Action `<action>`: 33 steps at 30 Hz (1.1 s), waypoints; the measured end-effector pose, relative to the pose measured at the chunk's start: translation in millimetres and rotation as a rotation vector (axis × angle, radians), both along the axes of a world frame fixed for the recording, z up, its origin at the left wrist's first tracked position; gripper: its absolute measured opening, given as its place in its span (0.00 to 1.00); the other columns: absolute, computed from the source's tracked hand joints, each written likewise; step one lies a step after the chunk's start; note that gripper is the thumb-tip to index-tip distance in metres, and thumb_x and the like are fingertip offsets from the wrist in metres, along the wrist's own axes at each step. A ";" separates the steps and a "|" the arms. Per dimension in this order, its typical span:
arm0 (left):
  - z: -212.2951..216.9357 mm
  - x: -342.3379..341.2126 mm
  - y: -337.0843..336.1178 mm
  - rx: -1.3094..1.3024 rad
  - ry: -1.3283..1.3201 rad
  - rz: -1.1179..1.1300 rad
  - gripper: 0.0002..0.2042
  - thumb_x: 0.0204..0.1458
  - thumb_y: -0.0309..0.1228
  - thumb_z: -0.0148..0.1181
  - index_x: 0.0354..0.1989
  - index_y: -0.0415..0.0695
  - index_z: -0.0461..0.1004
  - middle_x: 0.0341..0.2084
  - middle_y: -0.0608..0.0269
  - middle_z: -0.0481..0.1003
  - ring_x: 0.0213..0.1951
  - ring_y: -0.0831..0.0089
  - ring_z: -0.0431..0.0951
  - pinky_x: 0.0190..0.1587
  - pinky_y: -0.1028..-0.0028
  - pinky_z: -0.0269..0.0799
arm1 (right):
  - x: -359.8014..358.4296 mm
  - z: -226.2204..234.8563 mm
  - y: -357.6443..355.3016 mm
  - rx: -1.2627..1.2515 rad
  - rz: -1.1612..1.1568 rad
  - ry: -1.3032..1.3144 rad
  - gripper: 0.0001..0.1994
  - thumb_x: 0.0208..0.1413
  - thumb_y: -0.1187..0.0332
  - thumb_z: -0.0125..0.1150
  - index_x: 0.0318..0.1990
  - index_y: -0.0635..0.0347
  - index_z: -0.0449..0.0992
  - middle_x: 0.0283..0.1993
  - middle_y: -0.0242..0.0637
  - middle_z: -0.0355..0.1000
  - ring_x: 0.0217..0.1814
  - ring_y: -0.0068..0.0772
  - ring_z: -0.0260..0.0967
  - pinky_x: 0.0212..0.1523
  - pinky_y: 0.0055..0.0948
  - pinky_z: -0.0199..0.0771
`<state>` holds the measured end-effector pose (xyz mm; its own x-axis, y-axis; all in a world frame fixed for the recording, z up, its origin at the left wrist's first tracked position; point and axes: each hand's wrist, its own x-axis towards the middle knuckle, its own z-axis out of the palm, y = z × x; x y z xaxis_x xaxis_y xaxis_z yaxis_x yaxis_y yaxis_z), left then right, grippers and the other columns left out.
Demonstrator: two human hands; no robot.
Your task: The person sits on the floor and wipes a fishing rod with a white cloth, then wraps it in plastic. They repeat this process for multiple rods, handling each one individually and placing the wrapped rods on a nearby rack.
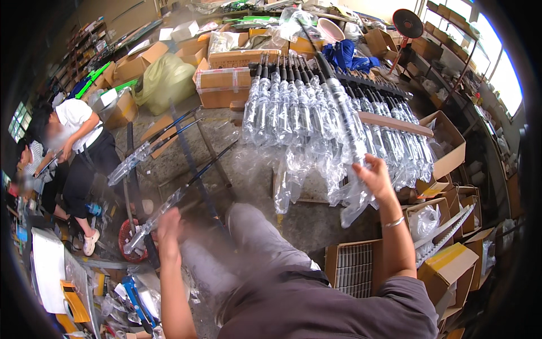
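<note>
My right hand is closed on the clear plastic sleeve at the lower end of a long black fishing rod. That rod slants up and away over a rack row of similar sleeved fishing rods, lying side by side with their dark ends pointing away. At the left, my left hand is smeared by motion, so its grip is unclear. It is beside another sleeved fishing rod, whose dark shaft reaches up to the right. Farther left, two more rods with blue-black shafts rest on a stand.
Cardboard boxes and a pale green sack stand at the back. More open cartons crowd the right. A red basket sits at the left, near another person. A fan stands far right.
</note>
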<state>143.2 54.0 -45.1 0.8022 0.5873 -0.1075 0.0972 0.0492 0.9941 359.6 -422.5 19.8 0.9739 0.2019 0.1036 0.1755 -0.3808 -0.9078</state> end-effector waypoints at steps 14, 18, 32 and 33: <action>-107.9 -171.7 5.0 -0.058 0.392 0.402 0.09 0.48 0.33 0.52 0.34 0.44 0.75 0.29 0.71 0.72 0.34 0.80 0.69 0.38 0.70 0.63 | 174.0 -56.4 -103.2 -0.010 -0.188 0.049 0.16 0.46 0.61 0.64 0.17 0.63 0.72 0.16 0.25 0.63 0.17 0.16 0.54 0.18 0.24 0.52; -115.2 -194.7 3.7 -0.096 0.379 0.444 0.08 0.48 0.34 0.53 0.34 0.47 0.74 0.32 0.69 0.73 0.37 0.77 0.69 0.40 0.68 0.63 | 182.8 -52.1 -89.0 0.033 -0.164 0.138 0.14 0.47 0.63 0.63 0.18 0.63 0.74 0.16 0.26 0.65 0.16 0.16 0.57 0.19 0.22 0.54; -109.4 -170.8 -16.4 -0.176 0.355 0.401 0.09 0.49 0.34 0.59 0.36 0.45 0.72 0.35 0.68 0.71 0.40 0.74 0.69 0.41 0.68 0.63 | 188.8 -61.6 -80.8 0.060 -0.156 0.239 0.13 0.50 0.63 0.65 0.23 0.65 0.76 0.19 0.28 0.70 0.16 0.16 0.62 0.18 0.19 0.60; -109.8 -170.3 -17.6 -0.181 0.356 0.400 0.08 0.50 0.34 0.59 0.36 0.45 0.72 0.35 0.68 0.71 0.41 0.74 0.69 0.41 0.68 0.63 | 188.1 -63.0 -80.1 0.081 -0.161 0.240 0.14 0.50 0.63 0.65 0.23 0.67 0.76 0.18 0.28 0.69 0.16 0.17 0.63 0.18 0.20 0.61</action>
